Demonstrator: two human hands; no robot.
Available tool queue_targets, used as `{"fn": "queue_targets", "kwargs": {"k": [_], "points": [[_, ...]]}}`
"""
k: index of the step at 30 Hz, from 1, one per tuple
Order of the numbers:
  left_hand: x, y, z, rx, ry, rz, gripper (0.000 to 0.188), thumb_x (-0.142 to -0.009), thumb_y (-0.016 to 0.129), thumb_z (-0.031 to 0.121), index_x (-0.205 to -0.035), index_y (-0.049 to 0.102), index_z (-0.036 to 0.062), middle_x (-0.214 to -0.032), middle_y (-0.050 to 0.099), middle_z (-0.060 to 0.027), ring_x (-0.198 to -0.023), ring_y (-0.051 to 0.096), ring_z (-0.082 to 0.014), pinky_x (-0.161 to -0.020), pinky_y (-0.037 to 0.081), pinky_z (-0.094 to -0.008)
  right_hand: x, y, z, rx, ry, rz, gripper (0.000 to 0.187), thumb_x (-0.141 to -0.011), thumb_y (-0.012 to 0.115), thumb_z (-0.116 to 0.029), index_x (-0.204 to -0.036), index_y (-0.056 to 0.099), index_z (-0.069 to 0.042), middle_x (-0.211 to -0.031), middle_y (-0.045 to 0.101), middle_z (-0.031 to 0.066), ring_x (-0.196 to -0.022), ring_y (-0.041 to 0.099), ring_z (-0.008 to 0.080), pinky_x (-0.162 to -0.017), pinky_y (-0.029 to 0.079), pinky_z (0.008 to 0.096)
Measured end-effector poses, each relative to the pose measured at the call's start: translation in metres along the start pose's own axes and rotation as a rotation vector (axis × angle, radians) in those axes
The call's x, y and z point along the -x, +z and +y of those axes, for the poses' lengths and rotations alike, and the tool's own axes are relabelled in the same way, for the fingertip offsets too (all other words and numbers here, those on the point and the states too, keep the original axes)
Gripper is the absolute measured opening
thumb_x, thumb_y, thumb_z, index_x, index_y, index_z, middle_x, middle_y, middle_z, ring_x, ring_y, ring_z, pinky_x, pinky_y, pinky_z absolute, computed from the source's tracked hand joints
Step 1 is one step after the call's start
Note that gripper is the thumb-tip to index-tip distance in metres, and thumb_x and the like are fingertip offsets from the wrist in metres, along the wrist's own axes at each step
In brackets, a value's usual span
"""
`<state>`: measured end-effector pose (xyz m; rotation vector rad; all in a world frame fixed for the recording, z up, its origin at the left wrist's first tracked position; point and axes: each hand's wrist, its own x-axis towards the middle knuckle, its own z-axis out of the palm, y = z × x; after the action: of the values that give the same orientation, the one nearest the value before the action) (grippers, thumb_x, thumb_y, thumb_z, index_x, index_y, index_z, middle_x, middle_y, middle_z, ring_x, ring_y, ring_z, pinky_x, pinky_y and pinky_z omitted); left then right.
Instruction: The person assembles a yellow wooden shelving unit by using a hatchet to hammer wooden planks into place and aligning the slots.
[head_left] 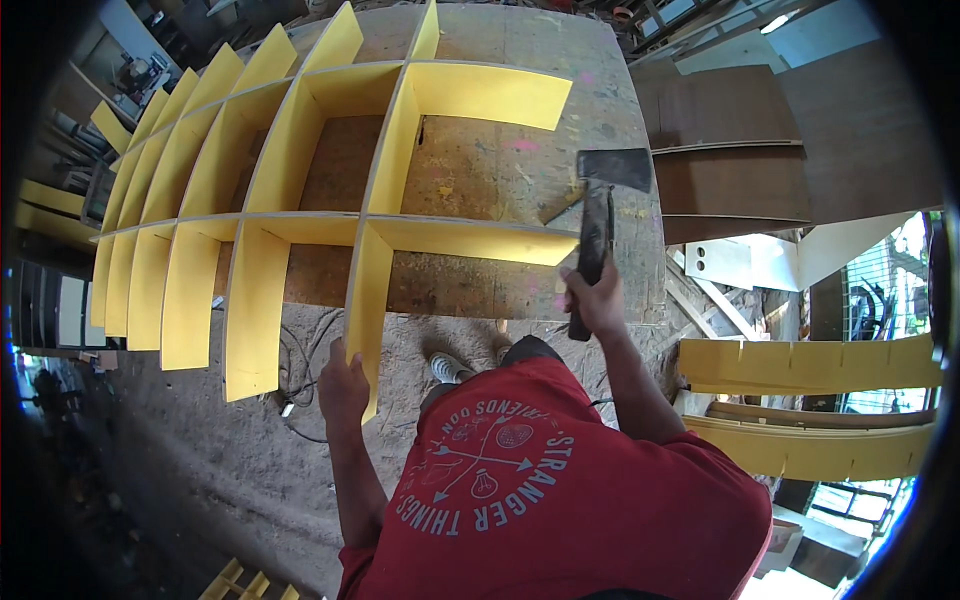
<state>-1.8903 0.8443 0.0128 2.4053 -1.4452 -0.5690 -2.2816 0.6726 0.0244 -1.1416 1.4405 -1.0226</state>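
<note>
A lattice of yellow boards [268,170], slotted into each other on edge, stands on the worktable and overhangs its front edge. My left hand [343,385] is closed around the near end of one crosswise yellow board [368,275]. In my right hand [597,295] is a hatchet [600,215], gripped low on its dark handle with the broad metal head up and away from me. The hatchet is just right of the free end of a long yellow board [480,240], above the table's right part. My left fingertips are partly hidden by the board.
The wooden worktable [590,60] is stained and scuffed. Notched yellow strips [810,365] are stacked at my right, and brown panels [730,110] lean beyond them. A cable [290,375] lies on the dirt floor at the left. More yellow lattice [250,585] shows at the bottom left.
</note>
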Motion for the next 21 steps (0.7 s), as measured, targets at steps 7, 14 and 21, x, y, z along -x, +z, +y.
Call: {"fn": "queue_targets", "kwargs": {"k": [7,14,21], "points": [[0.001,0.010,-0.002,-0.085,-0.042,0.093,0.029,-0.103,0.068,0.022,-0.124,0.058,0.0039,-0.104,0.073,-0.0322,-0.101,0.068,-0.0562,-0.082,0.052,-0.0641,-0.063,-0.124,0.037,0.031,0.077,0.077,0.026,-0.092,0.074,-0.007,-0.106,0.055,0.004,-0.075,0.066,0.0110,-0.054,0.069,0.0191,-0.048,0.057,0.0346],[-0.005,0.015,0.010,-0.222,-0.113,0.125,0.036,-0.104,0.068,0.033,-0.123,0.061,0.0041,-0.104,0.073,-0.0314,-0.104,0.069,-0.0549,-0.085,0.055,-0.0609,-0.105,-0.188,0.123,0.098,0.259,0.022,0.025,-0.088,0.073,-0.008,-0.105,0.061,0.006,-0.076,0.069,0.0143,-0.058,0.073,0.0254,-0.052,0.059,0.0390],[-0.005,0.023,-0.012,-0.194,-0.123,0.149,0.041,-0.102,0.072,0.036,-0.122,0.064,0.0006,-0.109,0.073,-0.0303,-0.107,0.069,-0.0526,-0.087,0.055,-0.0577,-0.147,-0.195,0.126,0.818,-0.021,0.190,0.042,-0.079,0.080,-0.030,-0.108,0.078,0.001,-0.106,0.073,0.0220,-0.108,0.069,0.0441,-0.098,0.056,0.0534]]}}
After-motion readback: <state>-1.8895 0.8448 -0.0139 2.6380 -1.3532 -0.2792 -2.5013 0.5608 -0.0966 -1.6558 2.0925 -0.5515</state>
